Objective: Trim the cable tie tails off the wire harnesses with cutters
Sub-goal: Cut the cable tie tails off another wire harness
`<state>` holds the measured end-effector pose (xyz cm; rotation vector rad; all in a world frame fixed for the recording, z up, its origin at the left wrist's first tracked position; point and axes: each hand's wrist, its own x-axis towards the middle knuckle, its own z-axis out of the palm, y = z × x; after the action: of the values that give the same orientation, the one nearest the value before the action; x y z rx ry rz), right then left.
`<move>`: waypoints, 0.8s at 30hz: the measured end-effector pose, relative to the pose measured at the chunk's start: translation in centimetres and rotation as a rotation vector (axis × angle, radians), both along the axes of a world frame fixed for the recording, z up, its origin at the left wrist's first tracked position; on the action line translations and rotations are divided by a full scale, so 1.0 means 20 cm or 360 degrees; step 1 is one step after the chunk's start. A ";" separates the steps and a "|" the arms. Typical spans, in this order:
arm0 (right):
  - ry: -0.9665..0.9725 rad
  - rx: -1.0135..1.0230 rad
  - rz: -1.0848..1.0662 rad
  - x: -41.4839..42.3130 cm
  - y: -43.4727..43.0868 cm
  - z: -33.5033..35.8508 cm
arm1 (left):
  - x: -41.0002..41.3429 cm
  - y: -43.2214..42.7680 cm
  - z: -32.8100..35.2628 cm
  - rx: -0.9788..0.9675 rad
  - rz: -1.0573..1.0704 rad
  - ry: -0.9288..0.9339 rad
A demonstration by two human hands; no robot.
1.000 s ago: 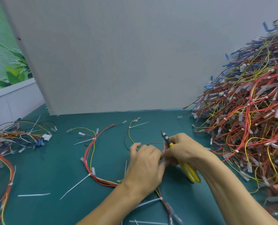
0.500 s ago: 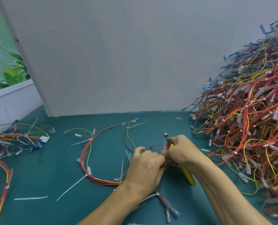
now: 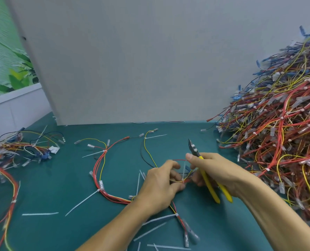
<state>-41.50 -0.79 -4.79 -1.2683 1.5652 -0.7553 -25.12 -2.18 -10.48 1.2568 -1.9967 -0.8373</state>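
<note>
You've drawn your hands apart: left hand (image 3: pixel 159 185) pinches the harness (image 3: pixel 103 178), right hand (image 3: pixel 217 171) grips the cutters (image 3: pixel 207 182), tail (image 3: pixel 183 170) seemingly untrimmed.

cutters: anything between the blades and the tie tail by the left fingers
Only a thin red wire arcs just above the tie tail. The cutters in the right hand point up, away from it; the left hand pinches the harness below.

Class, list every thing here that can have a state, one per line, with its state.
cutters, gripped in the right hand, tip raised, not cutting.
left hand, pinching the wire harness.
wire harness, partly flat on the mat, tie tails untrimmed.
harness pile, heaped at right.
loose tail, cut off, lying on the mat.
</note>
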 end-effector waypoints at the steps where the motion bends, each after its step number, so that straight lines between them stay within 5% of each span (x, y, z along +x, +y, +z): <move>1: 0.0027 0.0008 0.0048 -0.01 0.02 0.00 | 0.01 0.00 0.00 0.0038 -0.0022 0.0007; 9: 0.0012 0.0014 0.0381 -0.08 0.09 0.05 | 0.03 0.00 -0.01 -0.0077 -0.0066 0.0049; 15: 0.1123 -0.0481 0.0524 -0.23 0.06 0.13 | 0.01 -0.01 -0.02 -0.0094 0.0023 0.0131; 18: 0.1585 -0.0438 0.0647 -0.26 0.06 0.13 | 0.01 -0.02 -0.03 -0.0041 0.0030 0.0190; 24: 0.1868 -0.0462 0.0636 -0.21 0.06 0.07 | 0.01 -0.03 -0.03 0.0019 0.0069 0.0219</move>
<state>-45.70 0.33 -3.42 -2.3914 1.9759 0.1176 -24.97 -2.80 -11.12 1.2112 -1.8522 -0.8911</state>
